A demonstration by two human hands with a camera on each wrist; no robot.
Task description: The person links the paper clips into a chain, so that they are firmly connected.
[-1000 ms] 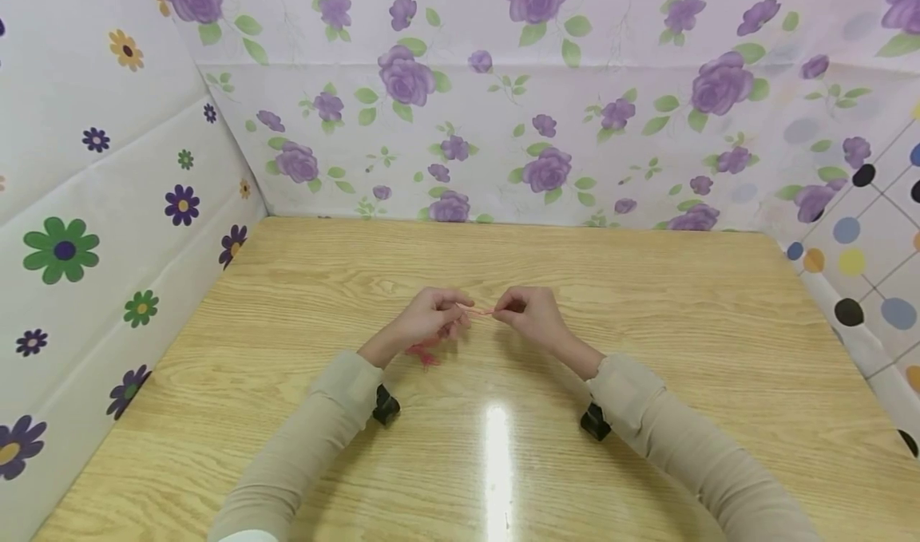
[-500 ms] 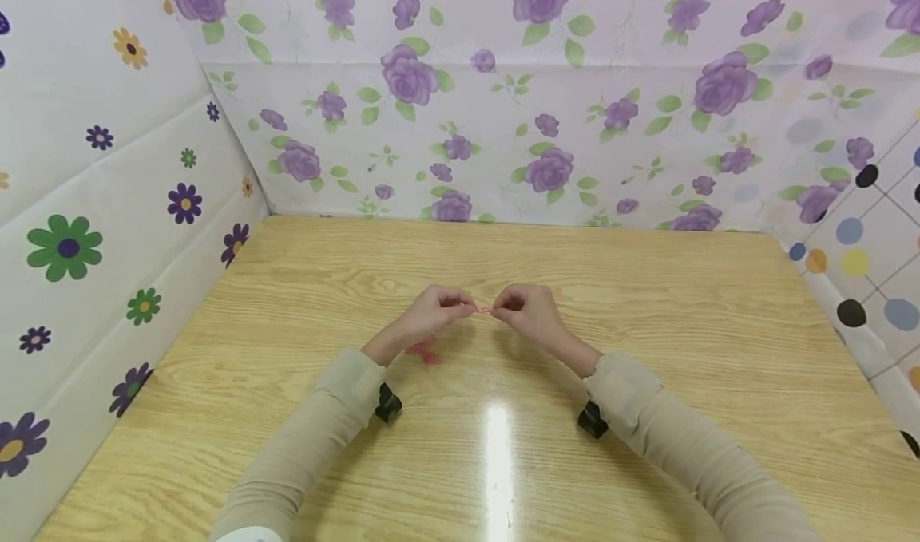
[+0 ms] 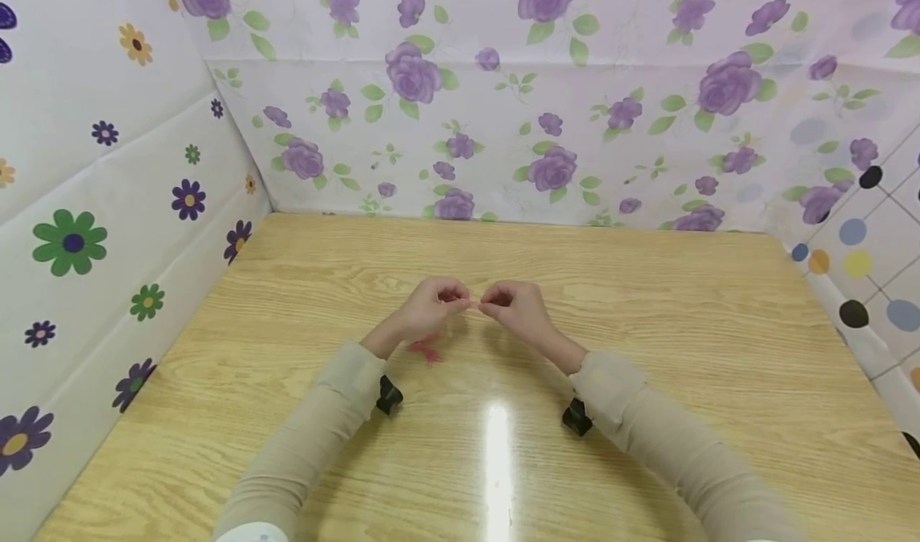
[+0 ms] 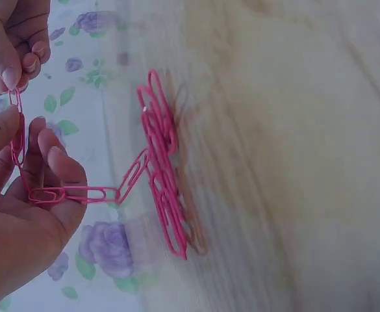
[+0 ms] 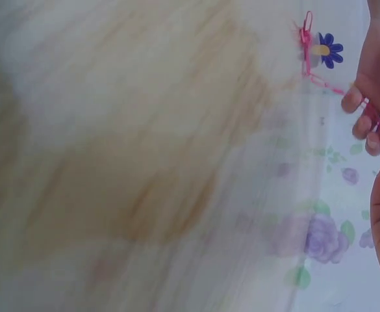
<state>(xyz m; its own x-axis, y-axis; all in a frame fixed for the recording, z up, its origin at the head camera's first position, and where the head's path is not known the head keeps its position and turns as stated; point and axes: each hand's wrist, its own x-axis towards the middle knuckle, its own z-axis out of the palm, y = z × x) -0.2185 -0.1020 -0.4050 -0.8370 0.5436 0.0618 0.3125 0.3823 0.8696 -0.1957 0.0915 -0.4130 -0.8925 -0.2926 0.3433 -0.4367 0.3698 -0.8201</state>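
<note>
A chain of linked pink paper clips (image 4: 160,175) lies partly heaped on the table, and part of it runs up into my left hand (image 3: 430,306). There the thumb and fingertips pinch one of the links, while the chain drapes across the fingers in the left wrist view. My right hand (image 3: 519,310) pinches the clip at the upper end, fingertips close to those of the left. In the head view only a short pink stretch shows between the two hands. The heaped clips (image 3: 426,349) sit just below the left wrist.
The wooden table (image 3: 647,302) is bounded by a purple-flowered sheet (image 3: 489,135) at the back and patterned sheets at both sides. A black wrist device (image 3: 389,396) hangs under the left cuff, another (image 3: 577,417) under the right. Light glares off the table's front middle.
Both hands have come closer together, the right moving left, and the pink stretch between them has shortened. My left fingers, spread under the chain a second ago, now curl in. The heap stays put.
</note>
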